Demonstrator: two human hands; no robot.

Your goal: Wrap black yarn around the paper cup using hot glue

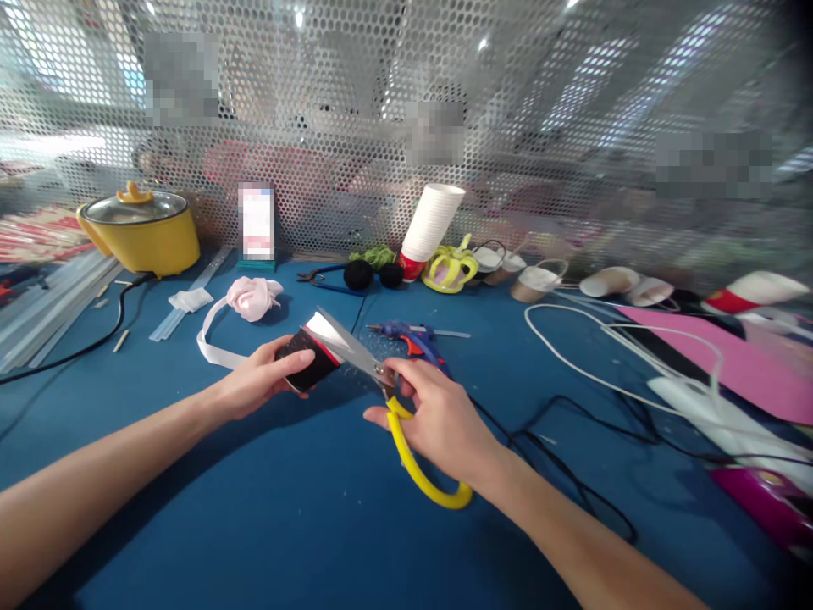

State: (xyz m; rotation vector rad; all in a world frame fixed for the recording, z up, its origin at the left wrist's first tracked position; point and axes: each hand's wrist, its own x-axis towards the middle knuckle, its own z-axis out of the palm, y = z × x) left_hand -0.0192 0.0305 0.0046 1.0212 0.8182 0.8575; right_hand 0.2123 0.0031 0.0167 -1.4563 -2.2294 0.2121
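Observation:
My left hand point(263, 379) grips a paper cup point(311, 360) that looks black with a red band and white inside, held on its side above the blue table point(267, 517). My right hand point(438, 419) is closed on the yellow handles of a pair of scissors point(406, 449). The silver blades point(349, 346) are parted and reach up-left across the cup's rim. A blue glue gun point(419, 339) lies just behind my right hand.
A yellow pot point(143, 229) with a black cord stands at the back left. A pink fabric flower point(254, 296) with a white ribbon lies behind the cup. A stack of white cups point(432, 224), black pompoms point(359, 274), cut cups, white and black cables and a pink sheet point(730, 364) fill the right.

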